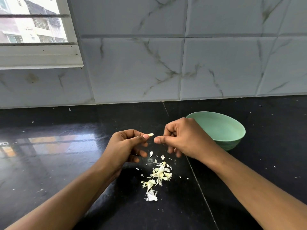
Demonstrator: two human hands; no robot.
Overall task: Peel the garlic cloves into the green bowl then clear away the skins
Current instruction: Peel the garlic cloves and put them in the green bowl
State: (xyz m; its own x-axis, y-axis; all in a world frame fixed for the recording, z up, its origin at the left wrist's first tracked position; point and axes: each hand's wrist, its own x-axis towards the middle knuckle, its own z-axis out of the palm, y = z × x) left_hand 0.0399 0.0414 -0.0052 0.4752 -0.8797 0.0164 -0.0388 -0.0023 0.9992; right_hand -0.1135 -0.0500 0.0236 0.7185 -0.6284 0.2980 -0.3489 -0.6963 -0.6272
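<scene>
Black bench point(66, 155) under a tiled wall: left hand point(126, 145) pinches a pale garlic clove point(150, 134) above the skins point(159, 175), likely so scraps drop together, right hand point(182, 140) curled close by, contents unclear, green bowl point(222, 128) just behind it

Head-worn wide-angle view looks forward and down, close over the countertop point(66, 163), facing the tiled wall point(132, 72).
</scene>
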